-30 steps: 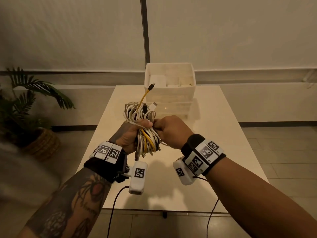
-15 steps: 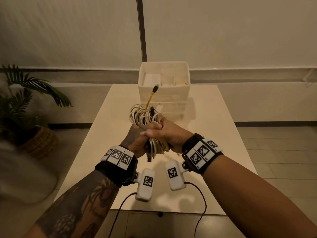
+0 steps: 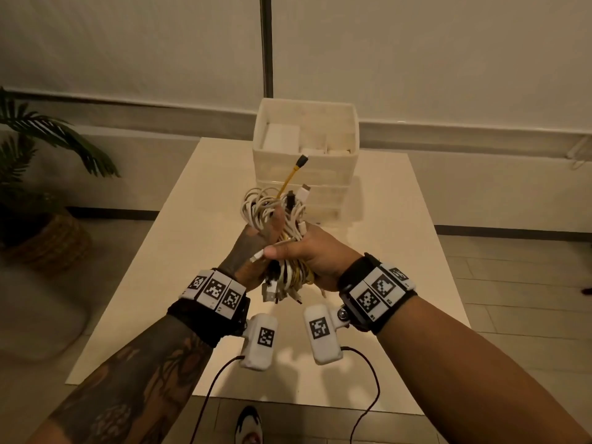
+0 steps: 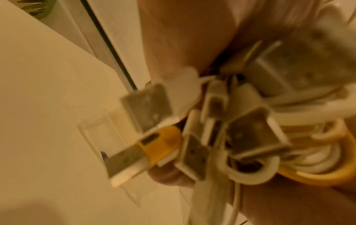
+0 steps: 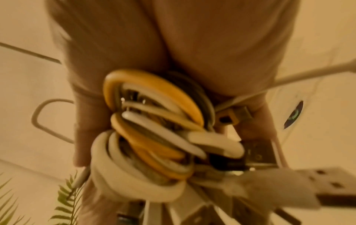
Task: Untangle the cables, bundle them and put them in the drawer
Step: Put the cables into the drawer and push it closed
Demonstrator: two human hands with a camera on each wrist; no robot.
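Note:
A bundle of white and yellow cables is held upright above the table, in front of the white drawer unit. My left hand grips its middle from the left. My right hand wraps round it from the right, thumb laid across the front. A yellow cable end sticks up from the top, and USB plugs hang below the hands. The left wrist view shows blurred plugs and cable loops close up. The right wrist view shows yellow and white loops under the palm.
The cream table stretches under my hands; the drawer unit stands at its far edge, its top tray holding white boxes. A potted plant in a wicker basket stands on the floor at the left. Wrist-camera leads hang near the table's near edge.
My right hand has shifted from beside the bundle to wrapping round it, thumb across the front. Both hands and the bundle have drifted slightly towards the drawer unit.

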